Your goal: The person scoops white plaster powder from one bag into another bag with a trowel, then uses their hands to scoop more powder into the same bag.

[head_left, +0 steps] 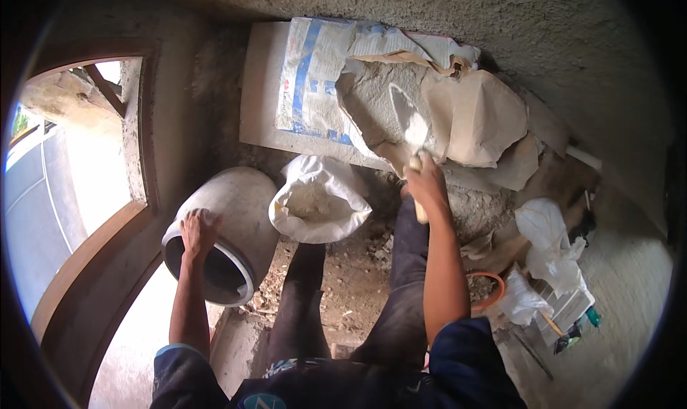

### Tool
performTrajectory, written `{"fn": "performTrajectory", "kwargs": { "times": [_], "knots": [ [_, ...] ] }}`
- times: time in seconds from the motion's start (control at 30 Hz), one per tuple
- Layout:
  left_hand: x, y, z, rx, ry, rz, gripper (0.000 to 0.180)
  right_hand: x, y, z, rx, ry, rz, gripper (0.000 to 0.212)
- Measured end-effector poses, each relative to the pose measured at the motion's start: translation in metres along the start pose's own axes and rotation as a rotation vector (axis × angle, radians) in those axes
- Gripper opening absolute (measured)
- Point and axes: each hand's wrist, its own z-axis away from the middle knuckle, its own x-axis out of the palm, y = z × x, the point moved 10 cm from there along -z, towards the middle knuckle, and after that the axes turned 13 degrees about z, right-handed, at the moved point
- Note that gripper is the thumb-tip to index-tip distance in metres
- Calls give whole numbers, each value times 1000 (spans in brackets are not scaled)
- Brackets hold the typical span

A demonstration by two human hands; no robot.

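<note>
My right hand (427,183) is closed round the pale handle of a trowel (409,115). Its long pointed blade lies over the grey powder (373,94) inside a torn-open paper sack (304,87), which rests on its side at the far middle. To the left, my left hand (199,231) grips the rim of a tilted, pale grey drum (240,201), fingers bent over its outer wall. The drum's dark mouth faces toward me. Between drum and paper sack stands a white woven sack (322,226), its top folded open, with grey material inside.
A pale board (261,87) lies under the paper sack against the rough wall. An orange ring-shaped rim (490,291), white plastic bags (540,226) and a white crate (569,309) are at the right. A window opening (86,144) is at the left. Rubble covers the floor around my legs.
</note>
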Motion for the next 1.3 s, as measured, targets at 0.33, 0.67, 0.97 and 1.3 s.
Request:
{"fn": "performTrajectory", "kwargs": {
  "times": [0.33,0.67,0.97,1.3],
  "knots": [
    [-3,-56,7,-104,313,128,60,11,-15,-106,182,107,485,40],
    [-1,-52,3,-223,330,139,53,55,-38,-140,160,94,295,40],
    [0,-46,-1,-156,390,129,41,112,7,-167,252,-8,168,45],
    [0,-46,0,-207,318,57,48,110,-31,-162,122,-145,6,47]
  ]
}}
